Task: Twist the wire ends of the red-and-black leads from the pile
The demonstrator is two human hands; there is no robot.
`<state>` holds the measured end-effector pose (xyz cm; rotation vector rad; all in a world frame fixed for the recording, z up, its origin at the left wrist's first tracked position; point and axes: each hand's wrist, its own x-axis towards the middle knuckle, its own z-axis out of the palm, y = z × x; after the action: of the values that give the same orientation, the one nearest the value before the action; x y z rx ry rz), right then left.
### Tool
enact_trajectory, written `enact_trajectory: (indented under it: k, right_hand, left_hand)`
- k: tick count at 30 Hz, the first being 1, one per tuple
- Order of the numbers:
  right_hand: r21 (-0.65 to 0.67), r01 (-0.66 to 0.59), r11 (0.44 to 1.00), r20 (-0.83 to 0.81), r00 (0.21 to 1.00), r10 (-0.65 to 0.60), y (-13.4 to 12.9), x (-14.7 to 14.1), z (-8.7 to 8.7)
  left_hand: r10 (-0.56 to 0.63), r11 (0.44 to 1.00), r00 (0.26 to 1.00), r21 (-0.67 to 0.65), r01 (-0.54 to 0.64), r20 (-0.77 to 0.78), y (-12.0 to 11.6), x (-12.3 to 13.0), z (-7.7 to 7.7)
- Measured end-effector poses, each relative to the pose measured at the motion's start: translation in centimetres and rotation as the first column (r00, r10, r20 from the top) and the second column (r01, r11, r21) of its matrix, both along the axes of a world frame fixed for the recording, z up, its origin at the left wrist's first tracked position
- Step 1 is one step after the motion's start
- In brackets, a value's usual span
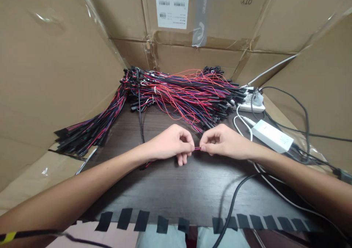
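Between my two hands a short stretch of thin red and dark wires [197, 148] shows, held level just above the dark table [176, 189]. My left hand [176, 143] pinches the wires between thumb and fingertips, its lower fingers hanging loosely. On the other side my right hand [221, 141] grips them with thumb and forefinger. A bit of red wire and black sleeve shows under my left wrist; whether it belongs to the held wires I cannot tell. Behind the hands lies a big heap of red, blue and black wire harnesses [181, 92] with black connectors.
Another harness bundle [90, 125] hangs at the left. Black tape pieces [142, 220] line the table's front edge. At right are a white power adapter [272, 135], a white power strip [251, 106] and loose cables, one black cable [233, 200] crossing the front edge. Cardboard walls [220, 17] surround the table.
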<state>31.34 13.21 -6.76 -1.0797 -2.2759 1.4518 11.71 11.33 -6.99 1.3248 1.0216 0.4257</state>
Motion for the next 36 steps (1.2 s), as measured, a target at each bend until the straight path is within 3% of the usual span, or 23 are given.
enact_trajectory:
  k: [7, 13, 18, 28, 36]
  right_hand:
    - [-0.094, 0.04, 0.995, -0.021, 0.999, -0.042, -0.2, -0.2, 0.0]
    - [-0.057, 0.035, 0.998, -0.078, 0.996, -0.039, -0.8, -0.5, 0.3]
    - [-0.001, 0.047, 0.999, -0.024, 0.999, -0.047, -0.7, -0.3, 0.3]
    - [-0.061, 0.067, 0.996, -0.056, 0.996, -0.071, 0.0, 0.3, 1.1]
    - [-0.051, 0.045, 0.998, -0.051, 0.998, -0.047, 0.0, 0.5, 1.7]
  left_hand:
    - [-0.035, 0.992, 0.995, 0.119, 0.047, -0.097, -0.5, 0.2, 0.5]
    - [-0.006, 0.961, 0.988, 0.274, 0.049, -0.155, -1.3, 0.5, 0.3]
    - [-0.036, 0.973, 0.99, 0.22, 0.065, -0.135, -1.3, 0.4, 0.3]
    - [-0.023, 0.996, 0.999, 0.079, 0.026, -0.048, -0.7, 0.2, 1.1]
    - [-0.012, 0.988, 0.997, 0.154, 0.024, -0.081, -0.2, -0.2, 1.3]
